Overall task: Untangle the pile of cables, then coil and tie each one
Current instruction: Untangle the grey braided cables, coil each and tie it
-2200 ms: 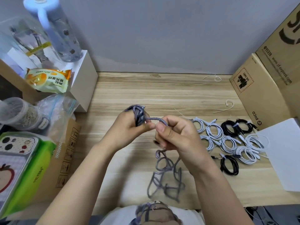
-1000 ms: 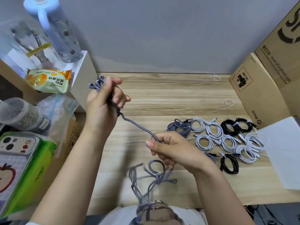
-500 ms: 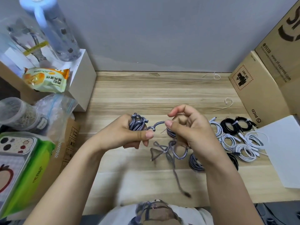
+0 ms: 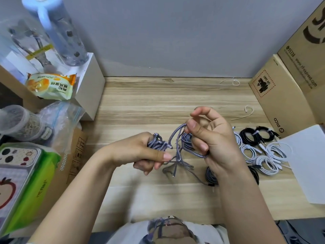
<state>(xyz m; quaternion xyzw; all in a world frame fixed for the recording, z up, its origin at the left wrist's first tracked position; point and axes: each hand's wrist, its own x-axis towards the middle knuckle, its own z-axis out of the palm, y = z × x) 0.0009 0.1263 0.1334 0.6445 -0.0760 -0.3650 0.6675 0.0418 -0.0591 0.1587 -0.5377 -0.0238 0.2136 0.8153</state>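
A blue-grey braided cable (image 4: 177,138) hangs in the air between both hands above the wooden table (image 4: 158,103). My left hand (image 4: 140,152) grips a bunch of its coils in the fist. My right hand (image 4: 207,136) pinches a loop of the same cable between thumb and fingers, with a strand running across its lower fingers. Loose cable ends dangle below both hands. On the table to the right lie coiled white cables (image 4: 263,155) and coiled black cables (image 4: 253,135). Another braided coil (image 4: 211,175) lies partly hidden under my right wrist.
Cardboard boxes (image 4: 281,95) stand along the right, with a white sheet (image 4: 309,162) in front of them. Two loose twist ties (image 4: 246,111) lie at the back right. On the left are a white box (image 4: 89,85), plastic bags, a bottle and a green pack.
My left hand swung out to the upper left with the cable stretched taut, then came back to the middle. The hanging tail has shortened, and my right hand now holds a fresh loop.
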